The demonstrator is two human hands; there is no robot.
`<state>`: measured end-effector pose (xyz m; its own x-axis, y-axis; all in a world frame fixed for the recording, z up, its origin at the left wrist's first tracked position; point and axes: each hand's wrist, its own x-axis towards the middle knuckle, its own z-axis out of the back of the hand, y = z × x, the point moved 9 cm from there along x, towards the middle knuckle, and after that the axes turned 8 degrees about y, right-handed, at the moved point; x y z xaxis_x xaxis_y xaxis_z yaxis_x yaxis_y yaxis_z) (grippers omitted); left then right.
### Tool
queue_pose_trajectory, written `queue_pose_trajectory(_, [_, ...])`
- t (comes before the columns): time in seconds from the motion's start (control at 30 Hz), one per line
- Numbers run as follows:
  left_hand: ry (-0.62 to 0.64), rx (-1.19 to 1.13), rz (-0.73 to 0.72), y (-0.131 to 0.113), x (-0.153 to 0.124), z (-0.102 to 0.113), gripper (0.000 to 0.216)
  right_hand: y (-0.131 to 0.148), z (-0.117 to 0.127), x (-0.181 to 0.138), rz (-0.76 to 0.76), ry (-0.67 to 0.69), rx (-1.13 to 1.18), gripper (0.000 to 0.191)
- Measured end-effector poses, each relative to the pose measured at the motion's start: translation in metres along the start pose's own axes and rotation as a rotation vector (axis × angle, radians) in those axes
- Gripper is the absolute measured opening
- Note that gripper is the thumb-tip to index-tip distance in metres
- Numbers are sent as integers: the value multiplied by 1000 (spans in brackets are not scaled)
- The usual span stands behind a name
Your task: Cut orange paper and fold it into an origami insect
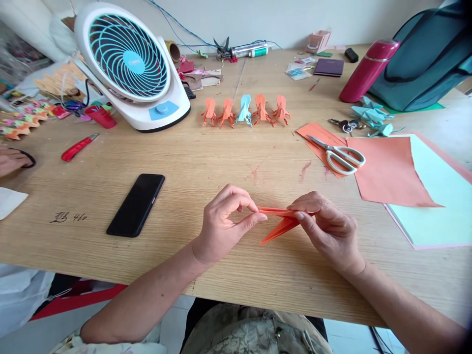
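Observation:
A partly folded piece of orange paper [280, 222], long and pointed, is held just above the wooden table [206, 162] near its front edge. My left hand [223, 226] pinches its left tip between thumb and fingers. My right hand [328, 228] pinches its right end, fingers closed over the fold. A pointed flap hangs down to the lower left between the hands.
A black phone [136, 204] lies left of my hands. Several folded paper figures [245, 110] stand in a row mid-table, behind them a white fan [132, 64]. Scissors [341, 155] rest on orange sheets [387, 169] at right, beside a red flask [368, 69] and teal bag [427, 54]. Another person's hand [11, 160] shows at far left.

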<state>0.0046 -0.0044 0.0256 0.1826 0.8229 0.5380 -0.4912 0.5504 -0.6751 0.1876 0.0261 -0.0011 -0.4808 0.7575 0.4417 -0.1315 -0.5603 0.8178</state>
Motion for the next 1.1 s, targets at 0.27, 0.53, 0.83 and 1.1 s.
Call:
queue_pose_trajectory(0.27, [55,-113,-33,-1,2,-5,18,3,2,0,19,-5,-5,14])
queue_pose_trajectory(0.53, [4,107,-203,-17,-4,0,19,0,0,-1,-7,4,26,13])
queue_pose_trajectory(0.83, [-9,210,-201,-17,-7,1,15,0,-1,0,-17,12,29,12])
queue_pose_trajectory(1.1, [-4,170,-144,-16,-5,2,12,0,0,0,-29,1,44,12])
